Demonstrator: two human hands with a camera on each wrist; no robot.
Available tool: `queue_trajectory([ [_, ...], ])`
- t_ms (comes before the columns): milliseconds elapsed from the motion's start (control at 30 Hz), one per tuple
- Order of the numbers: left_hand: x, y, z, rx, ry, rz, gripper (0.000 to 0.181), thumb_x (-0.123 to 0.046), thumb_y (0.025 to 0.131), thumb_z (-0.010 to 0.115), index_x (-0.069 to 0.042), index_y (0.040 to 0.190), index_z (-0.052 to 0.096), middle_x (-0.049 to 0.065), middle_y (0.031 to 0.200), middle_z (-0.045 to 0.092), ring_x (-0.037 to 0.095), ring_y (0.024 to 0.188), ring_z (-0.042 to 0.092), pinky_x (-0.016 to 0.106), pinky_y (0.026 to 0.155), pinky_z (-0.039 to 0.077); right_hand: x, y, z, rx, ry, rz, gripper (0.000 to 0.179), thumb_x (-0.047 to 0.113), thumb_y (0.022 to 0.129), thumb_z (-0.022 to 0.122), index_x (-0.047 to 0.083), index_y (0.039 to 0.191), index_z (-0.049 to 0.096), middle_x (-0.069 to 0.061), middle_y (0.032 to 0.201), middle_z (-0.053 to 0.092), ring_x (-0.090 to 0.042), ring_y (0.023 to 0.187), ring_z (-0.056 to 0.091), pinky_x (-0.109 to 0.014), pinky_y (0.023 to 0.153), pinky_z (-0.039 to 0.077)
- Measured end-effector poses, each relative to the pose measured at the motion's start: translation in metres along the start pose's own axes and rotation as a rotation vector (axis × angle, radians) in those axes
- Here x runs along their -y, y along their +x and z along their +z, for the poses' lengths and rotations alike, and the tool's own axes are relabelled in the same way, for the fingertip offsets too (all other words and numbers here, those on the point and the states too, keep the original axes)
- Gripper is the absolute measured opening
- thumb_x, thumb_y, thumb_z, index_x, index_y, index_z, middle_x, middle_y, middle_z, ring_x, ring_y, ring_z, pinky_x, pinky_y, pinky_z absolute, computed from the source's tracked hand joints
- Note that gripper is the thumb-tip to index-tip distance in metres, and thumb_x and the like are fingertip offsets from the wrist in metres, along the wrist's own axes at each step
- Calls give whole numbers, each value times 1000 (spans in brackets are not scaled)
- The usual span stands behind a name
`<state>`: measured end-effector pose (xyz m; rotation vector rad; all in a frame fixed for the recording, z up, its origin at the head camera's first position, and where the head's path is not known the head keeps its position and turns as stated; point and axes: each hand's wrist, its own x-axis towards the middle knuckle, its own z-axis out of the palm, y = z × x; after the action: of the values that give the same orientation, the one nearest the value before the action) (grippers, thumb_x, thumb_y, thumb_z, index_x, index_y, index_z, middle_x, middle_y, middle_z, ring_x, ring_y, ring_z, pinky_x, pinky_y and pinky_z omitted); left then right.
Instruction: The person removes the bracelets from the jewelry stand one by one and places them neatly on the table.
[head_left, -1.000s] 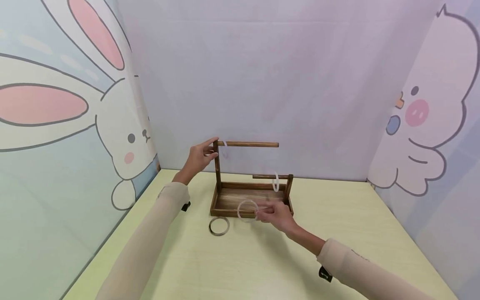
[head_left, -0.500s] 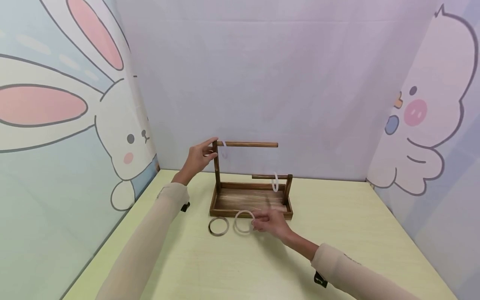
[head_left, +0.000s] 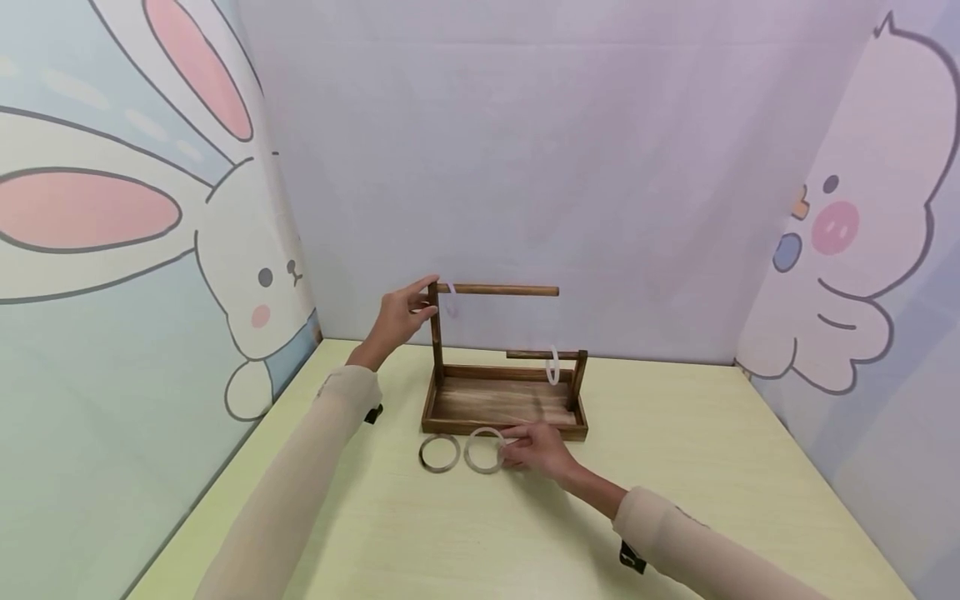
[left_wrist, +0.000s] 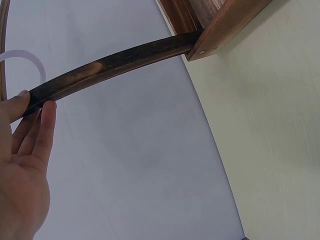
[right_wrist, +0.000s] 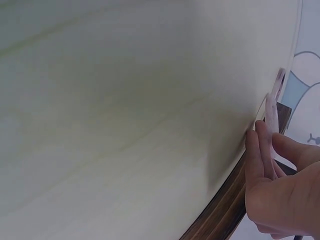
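My left hand (head_left: 397, 317) grips the top of the tall left post of a brown wooden bangle rack (head_left: 504, 431). In the left wrist view, thumb and fingers pinch the end of that dark post (left_wrist: 115, 64). Just in front of the rack's tray, my right hand (head_left: 542, 450) pinches a pale bangle (head_left: 472, 461) by its right side, low at the tabletop; whether it touches the table I cannot tell. Left of it lies a grey-brown bangle (head_left: 425, 460). One pale bangle (head_left: 453, 302) hangs on the upper bar, and a white bangle (head_left: 555, 371) hangs on the lower bar.
The rack stands on a pale yellow table (head_left: 675, 467), near a plain light back wall (head_left: 525, 167). Side panels with a cartoon rabbit (head_left: 247, 308) and a chick-like figure (head_left: 847, 250) close off the left and right.
My right hand has lowered the pale bangle from in front of the tray to the tabletop, toward me and slightly left, beside the grey-brown one. My left hand has kept its place on the post.
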<state>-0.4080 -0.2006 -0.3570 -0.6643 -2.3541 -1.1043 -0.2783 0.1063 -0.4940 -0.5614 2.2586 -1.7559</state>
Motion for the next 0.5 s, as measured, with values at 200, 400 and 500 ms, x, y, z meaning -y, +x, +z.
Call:
queue_trajectory([
  [200, 1, 1, 1, -3, -7, 11, 64, 2, 95, 73, -17, 153, 55, 21, 129, 70, 33, 108, 74, 45, 85, 63, 1, 3, 1, -8, -33, 3, 32, -5, 94, 72, -18, 123, 67, -29, 95, 75, -41, 82, 77, -43, 69, 65],
  [400, 3, 0, 1, -7, -11, 19, 64, 3, 94, 74, -16, 153, 55, 23, 126, 71, 35, 107, 74, 46, 85, 63, 3, 5, 3, -5, -48, 1, 30, -6, 94, 71, -20, 120, 67, -29, 94, 75, -41, 81, 77, -41, 69, 65],
  [500, 3, 0, 1, -6, -16, 15, 64, 3, 95, 74, -16, 153, 55, 23, 124, 71, 35, 107, 74, 46, 85, 63, 3, 5, 4, -12, -60, 4, 29, -6, 94, 71, -19, 119, 68, -29, 94, 75, -40, 80, 77, -40, 68, 65],
])
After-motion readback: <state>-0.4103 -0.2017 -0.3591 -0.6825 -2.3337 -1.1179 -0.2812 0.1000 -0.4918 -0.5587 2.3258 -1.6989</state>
